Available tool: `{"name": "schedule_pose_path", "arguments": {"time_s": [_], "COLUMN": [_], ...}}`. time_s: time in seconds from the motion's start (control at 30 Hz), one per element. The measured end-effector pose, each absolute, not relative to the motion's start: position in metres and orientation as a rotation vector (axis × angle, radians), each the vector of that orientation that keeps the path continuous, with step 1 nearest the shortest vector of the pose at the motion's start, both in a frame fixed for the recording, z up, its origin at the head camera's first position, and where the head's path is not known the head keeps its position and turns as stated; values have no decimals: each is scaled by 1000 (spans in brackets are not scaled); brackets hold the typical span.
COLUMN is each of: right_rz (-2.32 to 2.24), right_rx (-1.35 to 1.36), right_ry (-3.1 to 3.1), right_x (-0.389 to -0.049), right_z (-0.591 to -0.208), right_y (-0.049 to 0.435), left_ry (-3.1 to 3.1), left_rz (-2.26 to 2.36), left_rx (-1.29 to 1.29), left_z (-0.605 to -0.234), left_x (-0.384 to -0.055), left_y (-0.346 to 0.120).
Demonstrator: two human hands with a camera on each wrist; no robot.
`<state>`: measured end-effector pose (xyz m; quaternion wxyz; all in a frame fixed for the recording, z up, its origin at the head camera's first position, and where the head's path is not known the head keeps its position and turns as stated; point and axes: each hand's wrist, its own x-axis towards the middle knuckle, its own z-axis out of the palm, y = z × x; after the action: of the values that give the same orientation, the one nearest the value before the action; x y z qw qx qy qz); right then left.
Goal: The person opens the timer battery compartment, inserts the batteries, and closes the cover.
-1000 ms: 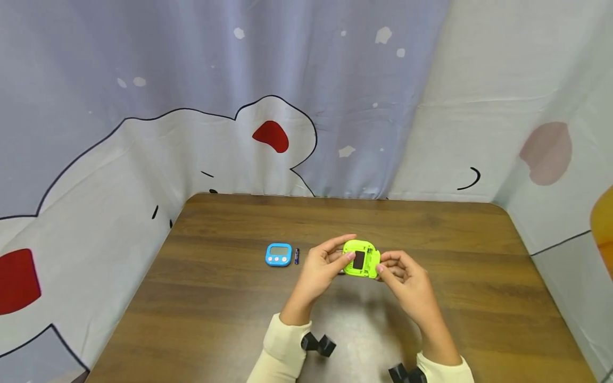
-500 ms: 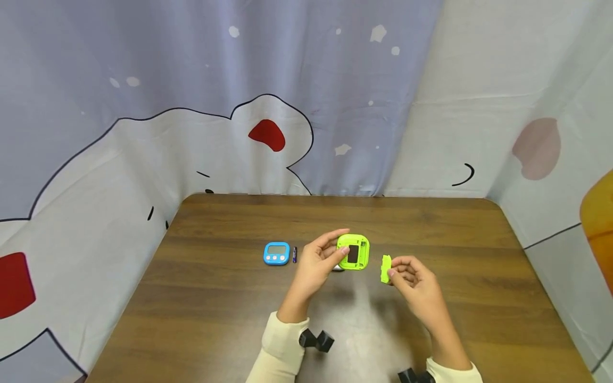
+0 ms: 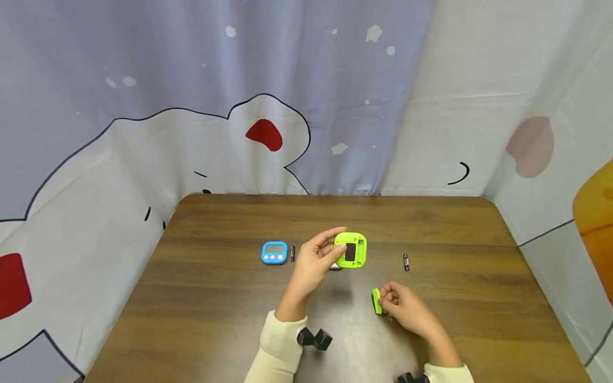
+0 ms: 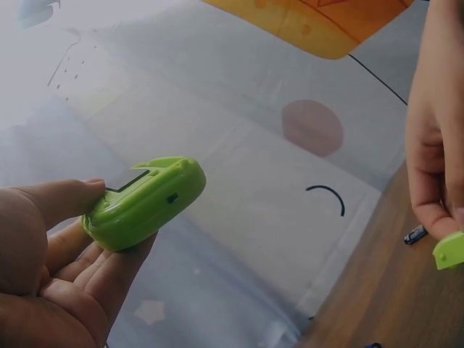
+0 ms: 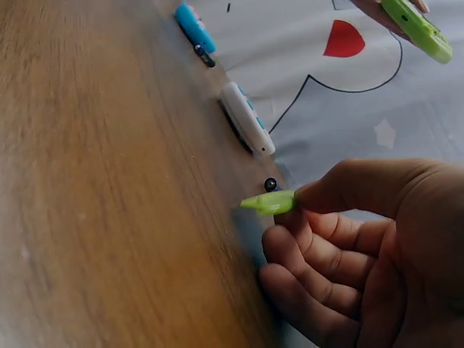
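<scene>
My left hand [image 3: 312,260] holds a lime-green digital timer [image 3: 359,251] above the table, thumb on its back and fingers beneath. The timer's back faces up, showing a dark rectangle and an uncovered battery slot. Lower and to the right, my right hand [image 3: 407,308] pinches a small green battery cover [image 3: 376,301] between thumb and fingertips. In the right wrist view the cover [image 5: 270,202] is close to the tabletop; whether it touches is unclear. A small battery [image 3: 406,262] lies on the table beyond the right hand.
A blue timer [image 3: 274,253] lies left on the wooden table [image 3: 215,308], with another battery [image 3: 292,254] beside it. A white timer [image 5: 248,119] is mostly hidden behind the left hand in the head view. A printed curtain [image 3: 191,154] borders the table.
The green cover has come off the timer in my right hand, which has moved away and down toward the table. The battery at the right has come into sight. My left hand keeps the timer raised.
</scene>
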<state>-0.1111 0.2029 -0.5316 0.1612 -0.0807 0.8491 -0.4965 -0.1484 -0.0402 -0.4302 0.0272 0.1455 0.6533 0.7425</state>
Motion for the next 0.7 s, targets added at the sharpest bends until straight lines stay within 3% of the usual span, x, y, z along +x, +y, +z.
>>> {"name": "schedule_pose_path", "arguments": {"time_s": [0.7], "right_rz": [-1156], "right_rx": [0], "right_ry": [2602], "right_x": [-114], "right_z": [-529], "right_y": [198], "left_ry": [1980], "left_rz": [2323], "left_rx": [433], "left_z": [-428], "left_x": [-149], "left_y": [-49]}}
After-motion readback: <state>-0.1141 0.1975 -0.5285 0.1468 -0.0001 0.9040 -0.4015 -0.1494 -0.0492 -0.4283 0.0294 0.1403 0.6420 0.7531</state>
